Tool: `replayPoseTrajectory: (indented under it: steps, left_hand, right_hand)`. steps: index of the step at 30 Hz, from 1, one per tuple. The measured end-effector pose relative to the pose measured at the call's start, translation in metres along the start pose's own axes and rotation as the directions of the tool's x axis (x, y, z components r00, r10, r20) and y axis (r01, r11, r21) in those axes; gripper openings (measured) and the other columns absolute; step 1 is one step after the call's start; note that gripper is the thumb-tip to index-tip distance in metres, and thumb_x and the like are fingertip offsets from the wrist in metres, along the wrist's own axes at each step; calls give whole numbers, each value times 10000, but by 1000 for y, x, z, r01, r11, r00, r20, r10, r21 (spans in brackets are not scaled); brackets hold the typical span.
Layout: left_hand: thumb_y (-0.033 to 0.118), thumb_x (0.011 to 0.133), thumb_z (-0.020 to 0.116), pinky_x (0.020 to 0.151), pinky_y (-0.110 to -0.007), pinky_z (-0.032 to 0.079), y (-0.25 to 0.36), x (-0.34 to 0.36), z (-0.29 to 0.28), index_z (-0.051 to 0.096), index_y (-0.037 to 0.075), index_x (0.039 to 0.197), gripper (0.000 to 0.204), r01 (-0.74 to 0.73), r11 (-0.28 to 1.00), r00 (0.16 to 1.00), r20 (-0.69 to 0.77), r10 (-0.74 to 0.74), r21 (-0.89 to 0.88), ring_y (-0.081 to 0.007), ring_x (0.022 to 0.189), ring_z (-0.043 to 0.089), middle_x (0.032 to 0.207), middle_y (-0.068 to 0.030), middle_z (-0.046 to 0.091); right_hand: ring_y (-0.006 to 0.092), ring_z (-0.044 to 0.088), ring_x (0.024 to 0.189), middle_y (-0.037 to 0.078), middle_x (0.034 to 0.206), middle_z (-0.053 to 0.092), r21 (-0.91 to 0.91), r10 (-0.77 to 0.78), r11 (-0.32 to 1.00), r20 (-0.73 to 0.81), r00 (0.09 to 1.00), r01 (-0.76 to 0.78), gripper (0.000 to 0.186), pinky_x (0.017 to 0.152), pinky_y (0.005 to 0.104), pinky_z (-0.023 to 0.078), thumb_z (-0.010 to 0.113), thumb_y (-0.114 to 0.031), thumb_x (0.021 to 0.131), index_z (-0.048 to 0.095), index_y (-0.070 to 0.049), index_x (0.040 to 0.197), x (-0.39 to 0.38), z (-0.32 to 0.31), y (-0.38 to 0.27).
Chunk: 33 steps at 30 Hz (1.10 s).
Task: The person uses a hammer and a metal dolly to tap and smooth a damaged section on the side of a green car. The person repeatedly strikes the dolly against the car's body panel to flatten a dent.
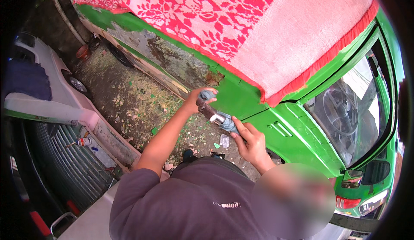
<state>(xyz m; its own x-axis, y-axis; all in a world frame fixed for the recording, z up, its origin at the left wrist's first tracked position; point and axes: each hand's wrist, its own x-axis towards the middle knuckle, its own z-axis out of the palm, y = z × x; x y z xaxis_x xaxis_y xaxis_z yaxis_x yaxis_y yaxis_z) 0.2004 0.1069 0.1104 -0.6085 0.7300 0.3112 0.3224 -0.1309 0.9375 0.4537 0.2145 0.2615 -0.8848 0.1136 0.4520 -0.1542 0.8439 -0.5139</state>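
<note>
Both my hands hold a long tool (214, 115) between my body and the green vehicle; it has a dark brown end, a shiny metal collar and a bluish-grey body. My left hand (196, 98) curls round the far end, where a bluish-grey piece (207, 95) shows between the fingers. Around the near part of the body my right hand (251, 144) is closed. The tool's exact kind is unclear. Beyond it is the green vehicle's side panel (241, 95), with a scraped, grey and rusty patch (172, 58). The tool appears apart from the panel.
A pink and red floral blanket (207, 20) drapes over the green vehicle. Its door (280, 130) with a window is at right. Paint flakes litter the ground (138, 93). At left stand a pale car (41, 71) and a ribbed truck bed (69, 153) holding a small can (83, 142).
</note>
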Motion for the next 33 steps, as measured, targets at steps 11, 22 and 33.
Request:
replayPoseTrajectory:
  steps: [11, 22, 33]
  left_hand:
    - [62, 847, 745, 910, -312, 490, 42, 20, -25, 600, 46, 1076, 271, 9, 999, 996, -85, -14, -52, -141, 1039, 605, 1102, -69, 664]
    - [123, 848, 761, 842, -309, 505, 20, 52, -39, 622, 40, 1074, 279, -48, 983, 999, -5, 48, -176, -114, 943, 611, 1027, -48, 681]
    - [254, 838, 772, 852, -317, 500, 61, 55, -34, 661, 65, 1134, 368, 28, 983, 983, 175, -60, 182, -119, 936, 645, 1046, -69, 728]
  right_hand:
    - [172, 617, 812, 150, 943, 677, 247, 365, 917, -203, 909, -313, 432, 780, 311, 491, 649, -74, 908, 571, 17, 1323, 1, -25, 28]
    - [168, 647, 899, 155, 997, 700, 291, 437, 873, -109, 893, -392, 431, 841, 305, 491, 660, -97, 905, 584, 0, 1318, 4, -18, 27]
    - [228, 619, 692, 152, 795, 622, 90, 147, 988, -253, 956, -128, 446, 652, 346, 480, 670, -112, 894, 589, -70, 1331, 50, -20, -2]
